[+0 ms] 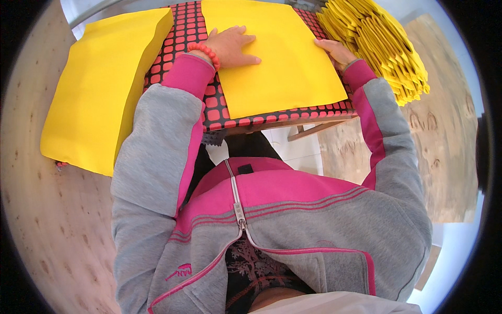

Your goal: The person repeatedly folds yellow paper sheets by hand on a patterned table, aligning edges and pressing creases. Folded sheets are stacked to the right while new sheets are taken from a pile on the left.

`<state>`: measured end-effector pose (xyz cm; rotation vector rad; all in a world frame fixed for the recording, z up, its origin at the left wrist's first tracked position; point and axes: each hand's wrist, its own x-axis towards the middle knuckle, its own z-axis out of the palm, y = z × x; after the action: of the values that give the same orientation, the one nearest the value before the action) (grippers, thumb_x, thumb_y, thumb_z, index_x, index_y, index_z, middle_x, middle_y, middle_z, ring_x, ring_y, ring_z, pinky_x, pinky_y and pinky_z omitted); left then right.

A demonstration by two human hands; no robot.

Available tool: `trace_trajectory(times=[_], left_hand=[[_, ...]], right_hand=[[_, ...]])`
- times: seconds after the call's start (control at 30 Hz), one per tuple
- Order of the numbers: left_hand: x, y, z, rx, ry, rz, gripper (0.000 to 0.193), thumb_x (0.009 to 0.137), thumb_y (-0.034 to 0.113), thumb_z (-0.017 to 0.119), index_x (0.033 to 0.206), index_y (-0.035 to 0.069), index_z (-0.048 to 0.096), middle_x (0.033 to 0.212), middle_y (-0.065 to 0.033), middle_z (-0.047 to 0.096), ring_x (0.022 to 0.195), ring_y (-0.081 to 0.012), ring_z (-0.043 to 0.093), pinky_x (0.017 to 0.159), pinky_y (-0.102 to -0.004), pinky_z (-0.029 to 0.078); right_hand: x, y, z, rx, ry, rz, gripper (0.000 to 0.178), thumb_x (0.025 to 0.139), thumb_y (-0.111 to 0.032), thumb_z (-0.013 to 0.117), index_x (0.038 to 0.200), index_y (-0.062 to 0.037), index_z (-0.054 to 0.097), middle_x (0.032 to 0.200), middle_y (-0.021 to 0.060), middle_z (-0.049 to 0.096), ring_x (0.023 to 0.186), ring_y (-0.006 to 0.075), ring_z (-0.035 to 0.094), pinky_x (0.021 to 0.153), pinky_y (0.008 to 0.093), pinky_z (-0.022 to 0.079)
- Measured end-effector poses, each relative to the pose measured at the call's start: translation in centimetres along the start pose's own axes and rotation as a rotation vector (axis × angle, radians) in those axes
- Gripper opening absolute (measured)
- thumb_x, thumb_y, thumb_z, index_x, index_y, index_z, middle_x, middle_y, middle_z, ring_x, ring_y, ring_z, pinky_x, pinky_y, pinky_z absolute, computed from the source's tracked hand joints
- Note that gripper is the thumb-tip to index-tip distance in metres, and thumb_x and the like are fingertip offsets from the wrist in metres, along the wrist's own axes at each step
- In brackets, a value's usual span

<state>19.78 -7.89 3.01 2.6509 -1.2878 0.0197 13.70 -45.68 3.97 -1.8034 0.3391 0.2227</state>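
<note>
A flat yellow sheet [282, 73], of paper or cloth I cannot tell which, lies on the table in front of me. My left hand [230, 47], with a red bead bracelet [205, 52] at its wrist, rests palm down near the sheet's left edge, fingers spread. At the right edge, my right hand [337, 54] has the sheet's border between its thumb and fingers; part of those fingers is hidden. Just beyond that hand rises a pile of folded yellow pieces [384, 47]. To the left stands a thick stack of flat yellow sheets [102, 89].
The table's cover [214, 107] has red squares on black. Plywood boards stand on the left [52, 220] and right [444, 136]. Below the table's near edge a wooden leg brace [319, 128] and pale floor tiles [298, 152] show.
</note>
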Motion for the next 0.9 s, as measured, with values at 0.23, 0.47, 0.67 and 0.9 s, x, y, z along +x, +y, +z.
trace_trajectory(times=[0.23,0.47,0.67,0.9], left_hand=[[-0.5,0.4,-0.4,-0.018,0.081,0.015,0.082,0.089,0.068,0.060,0.150,0.015,0.052,0.159,-0.0221,0.040,0.149,-0.0360,0.036,0.120,-0.0591,0.023],[-0.8,0.4,-0.4,-0.050,0.015,0.013,0.083,0.087,0.070,0.061,0.148,0.015,0.054,0.158,-0.0215,0.041,0.148,-0.0359,0.037,0.119,-0.0587,0.026],[-0.2,0.1,-0.5,-0.038,-0.008,0.027,0.083,0.087,0.070,0.060,0.147,0.013,0.056,0.156,-0.0206,0.045,0.145,-0.0366,0.042,0.118,-0.0595,0.027],[-0.4,0.1,-1.1,-0.037,0.043,-0.005,0.082,0.088,0.071,0.058,0.147,0.013,0.057,0.156,-0.0208,0.046,0.146,-0.0359,0.041,0.119,-0.0602,0.024]], right_hand=[[-1.6,-0.6,3.8,-1.433,0.405,-0.811,0.009,0.096,-0.017,0.061,0.098,-0.0081,0.063,0.086,0.0060,0.065,0.071,0.0220,0.070,0.059,0.0365,0.057],[-2.6,-0.9,5.8,-1.436,0.531,-0.810,0.016,0.092,-0.024,0.067,0.093,-0.0081,0.065,0.089,0.0124,0.068,0.077,0.0265,0.071,0.064,0.0390,0.056],[-3.3,-1.4,0.1,-0.579,0.119,0.049,0.038,0.096,-0.041,0.070,0.085,-0.0051,0.069,0.078,0.0056,0.069,0.059,0.0143,0.063,0.055,0.0301,0.050],[-4.6,-0.8,3.2,-0.720,0.232,-0.363,0.019,0.097,-0.025,0.064,0.092,-0.0068,0.062,0.089,0.0077,0.069,0.067,0.0209,0.068,0.059,0.0373,0.055]])
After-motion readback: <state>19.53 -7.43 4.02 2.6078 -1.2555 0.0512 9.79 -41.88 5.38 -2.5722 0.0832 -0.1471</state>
